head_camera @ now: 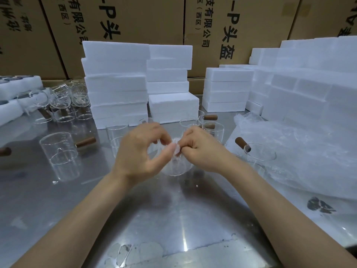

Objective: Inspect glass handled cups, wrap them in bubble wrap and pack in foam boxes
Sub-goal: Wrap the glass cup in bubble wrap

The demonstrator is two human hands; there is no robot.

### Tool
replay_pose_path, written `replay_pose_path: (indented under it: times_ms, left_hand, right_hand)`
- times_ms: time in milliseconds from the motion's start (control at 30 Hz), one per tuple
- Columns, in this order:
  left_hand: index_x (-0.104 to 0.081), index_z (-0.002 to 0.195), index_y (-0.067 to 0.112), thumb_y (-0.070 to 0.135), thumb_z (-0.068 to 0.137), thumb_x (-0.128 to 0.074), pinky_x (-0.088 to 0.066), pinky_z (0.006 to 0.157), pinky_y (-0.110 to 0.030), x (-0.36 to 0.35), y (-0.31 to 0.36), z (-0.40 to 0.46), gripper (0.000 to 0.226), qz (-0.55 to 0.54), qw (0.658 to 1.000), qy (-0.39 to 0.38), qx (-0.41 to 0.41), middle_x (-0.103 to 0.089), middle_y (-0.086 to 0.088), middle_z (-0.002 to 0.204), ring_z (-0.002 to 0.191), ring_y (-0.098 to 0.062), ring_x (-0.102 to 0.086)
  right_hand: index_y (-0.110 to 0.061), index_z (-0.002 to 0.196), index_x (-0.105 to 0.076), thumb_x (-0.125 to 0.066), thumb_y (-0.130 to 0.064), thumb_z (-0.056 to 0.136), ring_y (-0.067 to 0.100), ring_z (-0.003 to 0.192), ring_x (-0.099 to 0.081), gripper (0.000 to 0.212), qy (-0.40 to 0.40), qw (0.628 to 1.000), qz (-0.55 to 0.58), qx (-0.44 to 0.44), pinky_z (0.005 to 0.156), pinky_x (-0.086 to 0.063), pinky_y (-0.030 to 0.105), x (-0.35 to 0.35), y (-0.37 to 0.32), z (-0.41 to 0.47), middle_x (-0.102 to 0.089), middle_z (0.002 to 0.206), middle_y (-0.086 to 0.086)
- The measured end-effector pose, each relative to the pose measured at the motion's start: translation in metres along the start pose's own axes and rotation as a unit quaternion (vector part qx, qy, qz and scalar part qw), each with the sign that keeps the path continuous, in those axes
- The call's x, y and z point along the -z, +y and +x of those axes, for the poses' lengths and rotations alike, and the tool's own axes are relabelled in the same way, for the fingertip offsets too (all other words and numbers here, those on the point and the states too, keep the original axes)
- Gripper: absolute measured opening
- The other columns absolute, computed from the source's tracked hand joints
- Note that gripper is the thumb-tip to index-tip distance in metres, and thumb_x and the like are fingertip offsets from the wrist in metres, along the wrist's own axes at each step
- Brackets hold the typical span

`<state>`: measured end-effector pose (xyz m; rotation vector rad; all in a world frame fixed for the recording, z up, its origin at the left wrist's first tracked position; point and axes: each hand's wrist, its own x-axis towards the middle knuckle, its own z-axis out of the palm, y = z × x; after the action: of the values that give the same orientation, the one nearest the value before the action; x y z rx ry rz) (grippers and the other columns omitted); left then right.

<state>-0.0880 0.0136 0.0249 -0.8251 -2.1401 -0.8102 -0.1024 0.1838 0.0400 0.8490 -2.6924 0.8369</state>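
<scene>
A glass cup wrapped in bubble wrap (174, 167) stands on the steel table (173, 219) in the middle. My left hand (139, 151) and my right hand (201, 149) meet above it, both pinching the gathered top of the wrap (176, 147). Bare glass cups with brown wooden handles stand around: one at the left (59, 153), one at the right (258, 153), others behind my hands (193, 122). A pile of bubble wrap sheets (301, 157) lies at the right. Stacks of white foam boxes (117, 89) rise behind.
More glass cups (63, 105) crowd the far left beside foam trays (17, 88). Further foam stacks stand at the back middle (226, 88) and right (309, 84). Cardboard cartons (135, 22) form a wall behind. Foam crumbs and tape scraps (133, 250) lie near the front edge.
</scene>
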Motion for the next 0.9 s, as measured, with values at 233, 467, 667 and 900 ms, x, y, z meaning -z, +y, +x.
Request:
replay_pose_path:
  times_ms: [233,467,667,900]
  left_hand:
    - [-0.069,0.066,0.013,0.050,0.083,-0.042,-0.043,0.070,-0.036,-0.012,-0.001,-0.001,0.049,0.078,0.988,-0.130,-0.009,-0.065,0.002,0.063,0.069,-0.020,-0.056]
    - [-0.070,0.064,0.014,0.047,0.087,-0.044,-0.043,0.064,-0.033,-0.011,0.000,-0.002,0.048,0.094,0.990,-0.103,-0.013,-0.063,0.000,0.058,0.063,-0.022,-0.056]
    - [-0.072,0.063,0.012,0.037,0.085,-0.045,-0.046,0.064,-0.037,-0.005,0.002,-0.003,0.043,0.117,0.993,-0.025,0.019,-0.067,0.001,0.062,0.067,-0.025,-0.059]
    - [-0.073,0.066,0.014,0.047,0.080,-0.034,-0.027,0.078,-0.025,-0.010,-0.002,0.000,0.053,0.118,0.985,-0.126,0.022,-0.064,-0.003,0.064,0.094,-0.022,-0.056]
  right_hand:
    - [-0.018,0.061,-0.068,-0.043,-0.011,0.074,0.017,0.065,-0.053,0.029,0.103,0.995,0.003,-0.006,0.064,-0.045,0.036,0.001,-0.002,0.000,-0.058,0.056,-0.005]
    - [-0.023,0.077,-0.072,-0.043,-0.005,0.077,0.018,0.094,-0.055,0.033,0.051,0.997,-0.047,-0.023,0.081,-0.045,0.037,0.000,0.001,0.001,-0.067,0.087,-0.001]
    - [-0.032,0.110,-0.069,-0.044,-0.012,0.087,0.020,0.116,-0.044,0.040,-0.014,0.984,-0.177,-0.001,0.094,-0.027,0.031,-0.002,-0.001,0.001,-0.055,0.119,0.002]
    - [-0.021,0.112,-0.062,-0.045,-0.007,0.085,0.020,0.117,-0.037,0.035,-0.066,0.949,-0.308,0.030,0.087,-0.026,0.032,-0.008,-0.007,0.001,-0.060,0.114,-0.005]
